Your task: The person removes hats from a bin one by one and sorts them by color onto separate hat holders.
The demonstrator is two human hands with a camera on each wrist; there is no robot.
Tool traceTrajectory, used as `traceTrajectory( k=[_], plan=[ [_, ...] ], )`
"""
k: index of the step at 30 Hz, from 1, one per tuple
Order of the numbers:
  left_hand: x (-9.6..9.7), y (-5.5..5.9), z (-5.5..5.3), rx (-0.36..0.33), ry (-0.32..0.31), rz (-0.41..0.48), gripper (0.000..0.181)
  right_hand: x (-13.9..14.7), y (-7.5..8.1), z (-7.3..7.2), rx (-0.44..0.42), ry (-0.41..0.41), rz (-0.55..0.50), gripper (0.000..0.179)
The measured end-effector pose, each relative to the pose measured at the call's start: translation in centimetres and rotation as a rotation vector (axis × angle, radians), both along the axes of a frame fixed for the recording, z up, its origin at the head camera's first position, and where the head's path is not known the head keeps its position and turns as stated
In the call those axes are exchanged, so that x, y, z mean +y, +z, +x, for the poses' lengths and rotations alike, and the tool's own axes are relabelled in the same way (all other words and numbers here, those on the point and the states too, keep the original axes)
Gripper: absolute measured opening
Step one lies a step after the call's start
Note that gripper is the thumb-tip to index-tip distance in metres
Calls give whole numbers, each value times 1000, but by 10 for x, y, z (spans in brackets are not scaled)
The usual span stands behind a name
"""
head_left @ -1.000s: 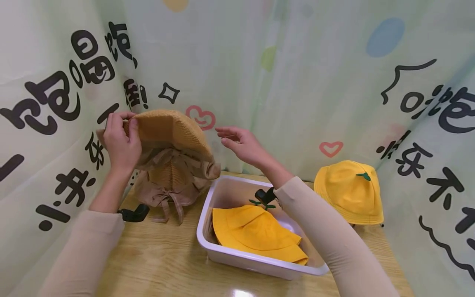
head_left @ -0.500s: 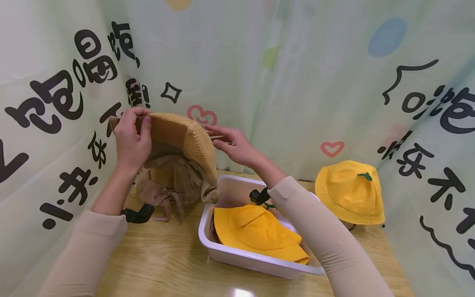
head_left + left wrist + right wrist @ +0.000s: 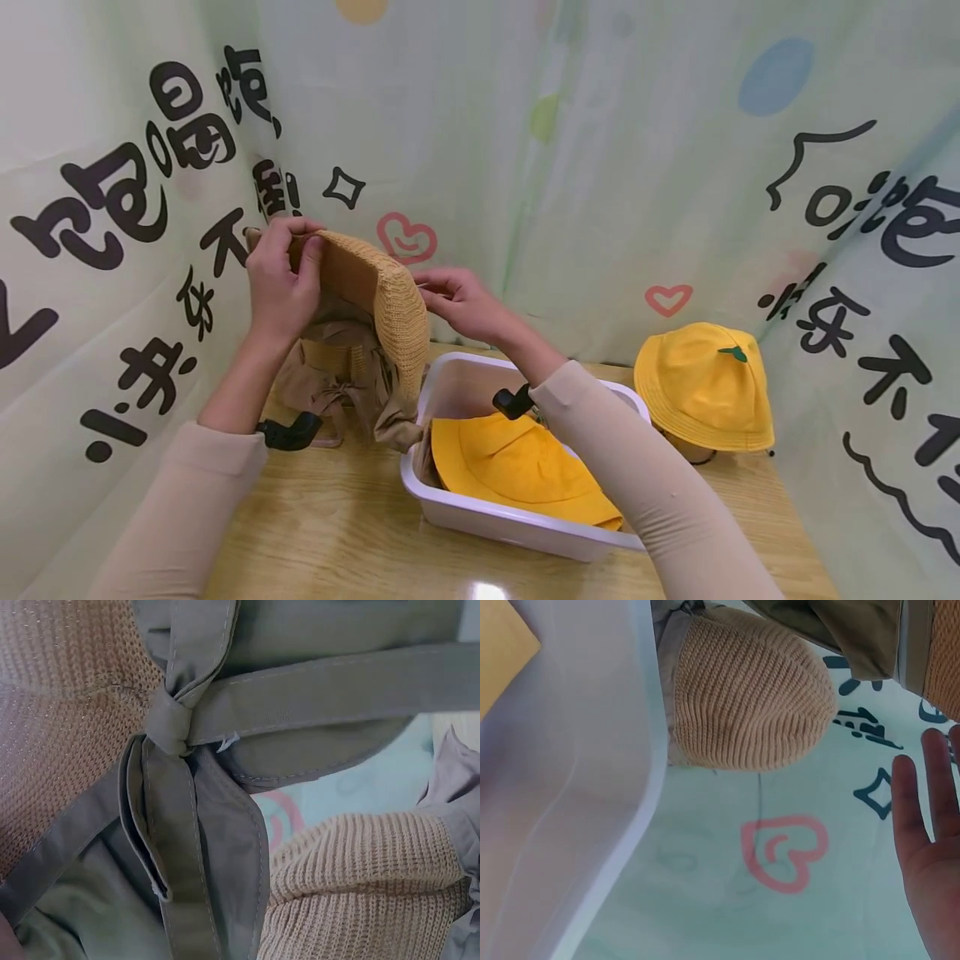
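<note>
Here, the left hand [image 3: 281,279] holds a knit hat [image 3: 401,317] up by its edge, fingers and thumb clamped on it, near the white bin [image 3: 510,533]. The right hand [image 3: 465,304] is at the hat's other side; whether it pinches anything, I cannot tell. A yellow hat [image 3: 517,467] lies in the bin.

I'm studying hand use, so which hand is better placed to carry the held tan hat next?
Probably the left hand: it plainly grips the tan hat by its upper edge. The right hand is at the hat's other side; its hold, if any, is unclear.
</note>
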State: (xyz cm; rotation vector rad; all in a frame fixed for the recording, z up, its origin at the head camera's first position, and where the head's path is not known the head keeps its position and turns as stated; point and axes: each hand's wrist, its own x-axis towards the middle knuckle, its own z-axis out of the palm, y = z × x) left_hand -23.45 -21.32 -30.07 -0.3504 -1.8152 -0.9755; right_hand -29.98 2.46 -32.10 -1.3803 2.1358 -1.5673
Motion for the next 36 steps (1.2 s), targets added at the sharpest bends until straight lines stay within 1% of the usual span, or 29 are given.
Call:
traceTrajectory(
  k=[4, 7, 9, 13, 16, 18, 19, 20, 22, 24, 26, 28, 30, 33, 36],
  plan=[
    [0, -2, 0, 3, -2, -2, 10, -4, -4, 4, 30, -22, -22, 25],
    [0, -3, -1, 0, -5, -21, 12, -5, -5, 7, 50, -60, -44, 21],
    [-1, -3, -2, -3, -9, -27, 14, -6, -7, 8, 47, -104, -60, 20],
    [2, -4, -3, -7, 6, -18, 16, -7, -9, 8, 13, -227, -116, 19],
    [8, -6, 3, -12, 33, 16, 20, -7, -10, 7, 11, -299, -161, 19],
    [12, -9, 9, -15, 28, 30, 21, -6, -10, 7, 31, -321, -176, 18],
    [13, -11, 12, -24, 9, 26, 21, -5, -10, 6, 40, -323, -181, 18],
    [16, -12, 15, -37, -18, 18, 19, -4, -11, 6, 48, -326, -178, 18],
    [20, -16, 20, -95, -83, -25, 16, -3, -11, 6, 65, -335, -173, 17],
    [25, -19, 24, -195, -141, -86, 16, -2, -12, 6, 72, -347, -170, 17],
    [29, -21, 26, -291, -169, -142, 21, -1, -13, 7, 71, -357, -170, 17],
    [34, -23, 28, -363, -196, -166, 28, -2, -13, 7, 68, -360, -179, 17],
    [38, -24, 28, -402, -220, -153, 33, -3, -13, 9, 70, -365, -177, 17],
    [41, -25, 26, -424, -254, -114, 34, -5, -12, 13, 64, -369, -175, 15],
    [43, -26, 22, -428, -249, -96, 32, -8, -11, 18, 52, -368, -174, 13]
  ],
)
